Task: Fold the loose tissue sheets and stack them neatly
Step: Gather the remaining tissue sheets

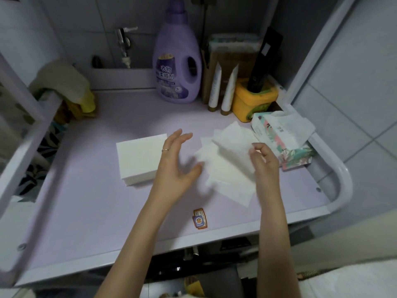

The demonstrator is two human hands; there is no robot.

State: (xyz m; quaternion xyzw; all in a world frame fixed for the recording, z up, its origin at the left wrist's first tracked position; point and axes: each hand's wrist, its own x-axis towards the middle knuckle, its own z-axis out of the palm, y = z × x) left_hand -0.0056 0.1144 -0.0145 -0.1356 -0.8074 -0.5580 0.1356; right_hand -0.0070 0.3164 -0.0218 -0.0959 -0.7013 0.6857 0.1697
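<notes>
A neat stack of folded white tissues [140, 159] lies on the lilac surface [96, 211], left of centre. Several loose white tissue sheets [227, 166] lie overlapped to its right. My left hand [176, 166] hovers between the stack and the loose sheets, fingers spread, holding nothing; a ring is on one finger. My right hand [265, 160] is over the right edge of the loose sheets with fingertips curled close together; I cannot tell whether they pinch a sheet.
A floral tissue pack [281, 140] with a sheet sticking out lies at the right. Behind stand a purple softener bottle [177, 61], two white tubes [221, 89], a yellow tub [253, 100] and a brown box. A small sticker [200, 218] lies near the front edge. Cloths hang at left.
</notes>
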